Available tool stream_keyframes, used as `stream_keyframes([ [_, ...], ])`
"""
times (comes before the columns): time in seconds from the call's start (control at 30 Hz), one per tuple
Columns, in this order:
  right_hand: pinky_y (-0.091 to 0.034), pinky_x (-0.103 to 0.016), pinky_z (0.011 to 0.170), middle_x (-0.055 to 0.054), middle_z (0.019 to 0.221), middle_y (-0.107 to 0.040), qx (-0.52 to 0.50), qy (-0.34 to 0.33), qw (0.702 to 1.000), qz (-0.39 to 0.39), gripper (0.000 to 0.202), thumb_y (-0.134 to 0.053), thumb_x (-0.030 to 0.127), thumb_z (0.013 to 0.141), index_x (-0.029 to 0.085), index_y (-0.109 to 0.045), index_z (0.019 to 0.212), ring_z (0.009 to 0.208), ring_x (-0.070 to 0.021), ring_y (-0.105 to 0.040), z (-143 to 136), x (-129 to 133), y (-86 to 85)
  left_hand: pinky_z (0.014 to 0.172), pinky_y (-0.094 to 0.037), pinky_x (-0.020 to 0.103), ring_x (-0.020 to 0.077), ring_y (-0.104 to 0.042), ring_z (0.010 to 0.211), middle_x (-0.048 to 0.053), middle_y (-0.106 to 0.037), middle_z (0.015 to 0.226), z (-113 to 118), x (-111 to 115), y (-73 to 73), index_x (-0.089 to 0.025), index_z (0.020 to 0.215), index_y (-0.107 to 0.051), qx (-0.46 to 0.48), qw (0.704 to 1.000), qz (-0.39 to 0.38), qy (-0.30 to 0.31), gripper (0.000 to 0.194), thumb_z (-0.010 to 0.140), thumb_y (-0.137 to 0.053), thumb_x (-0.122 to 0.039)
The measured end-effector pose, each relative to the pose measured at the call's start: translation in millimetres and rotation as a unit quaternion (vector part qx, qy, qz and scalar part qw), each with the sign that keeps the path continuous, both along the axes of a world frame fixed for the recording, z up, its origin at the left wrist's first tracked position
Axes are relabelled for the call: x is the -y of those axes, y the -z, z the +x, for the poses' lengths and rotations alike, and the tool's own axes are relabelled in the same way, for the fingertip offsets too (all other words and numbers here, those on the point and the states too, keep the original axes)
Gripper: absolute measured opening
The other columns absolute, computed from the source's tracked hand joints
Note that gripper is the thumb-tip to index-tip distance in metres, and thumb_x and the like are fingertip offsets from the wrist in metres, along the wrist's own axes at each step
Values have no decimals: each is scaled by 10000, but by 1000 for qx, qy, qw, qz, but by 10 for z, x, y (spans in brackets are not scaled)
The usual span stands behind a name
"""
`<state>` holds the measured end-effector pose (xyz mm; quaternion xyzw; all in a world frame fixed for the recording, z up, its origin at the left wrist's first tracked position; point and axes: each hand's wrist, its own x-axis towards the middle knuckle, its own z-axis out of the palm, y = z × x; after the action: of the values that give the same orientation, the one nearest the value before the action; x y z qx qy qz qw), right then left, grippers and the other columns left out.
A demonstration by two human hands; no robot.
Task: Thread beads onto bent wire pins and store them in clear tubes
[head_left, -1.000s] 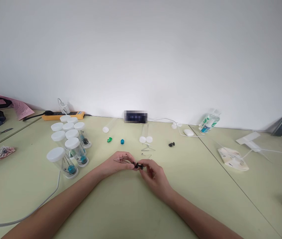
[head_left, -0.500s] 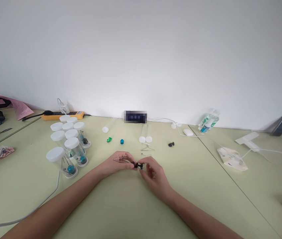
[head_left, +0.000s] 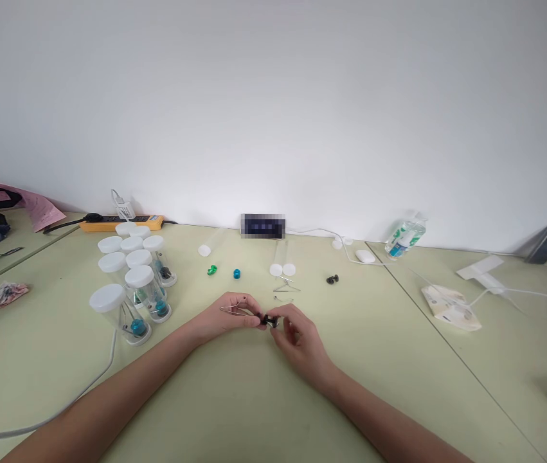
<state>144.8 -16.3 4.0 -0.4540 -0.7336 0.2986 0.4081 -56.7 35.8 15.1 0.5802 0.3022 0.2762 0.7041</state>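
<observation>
My left hand (head_left: 232,314) is closed on a small black part with a bent metal wire (head_left: 235,311) sticking out above its fingers. From the right, my right hand (head_left: 299,334) pinches the other end of the black part (head_left: 272,320), so both hands meet on it just above the table. Fingertips hide much of the part. Thin metal wire pieces (head_left: 286,288) lie just beyond the hands. Behind them are a green piece (head_left: 212,270), a blue piece (head_left: 237,274) and some dark knobs (head_left: 332,279).
Several clear tubes with white caps (head_left: 108,297) stand at the left, holding blue and dark parts. More tubes (head_left: 283,254) lie near the wall. A yellow power strip (head_left: 121,223), a pixelated display (head_left: 262,226), a clear packet (head_left: 405,236) and a crumpled wrapper (head_left: 449,307) surround the area.
</observation>
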Motion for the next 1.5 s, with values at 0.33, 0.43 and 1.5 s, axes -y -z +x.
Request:
stream_keyframes([
  [0.33,-374,-229,514,-26,889,-622,12,10,1000,-6,262,-484,169,804,243,-592,1031,568,-109,-411,-3,2,-7,876,-452,390,263,-635,972,115,-694,982,-5,11,-1,-141,884,-615,0,1000,-1,4,205,736,-680,-268],
  [0.43,-377,-230,523,-24,901,-625,17,6,1000,-14,279,-486,156,805,243,-583,1051,575,-110,-412,1,0,-2,876,-452,397,266,-633,972,117,-693,982,-10,10,1,-140,885,-613,0,1000,0,4,208,736,-680,-269],
  [1.5,-374,-233,508,-30,851,-621,11,13,1000,-3,228,-488,213,824,239,-607,1017,564,-114,-419,-4,3,-14,882,-452,382,254,-638,962,112,-697,979,-5,3,-7,-141,890,-626,3,1000,-2,4,235,713,-693,-281],
])
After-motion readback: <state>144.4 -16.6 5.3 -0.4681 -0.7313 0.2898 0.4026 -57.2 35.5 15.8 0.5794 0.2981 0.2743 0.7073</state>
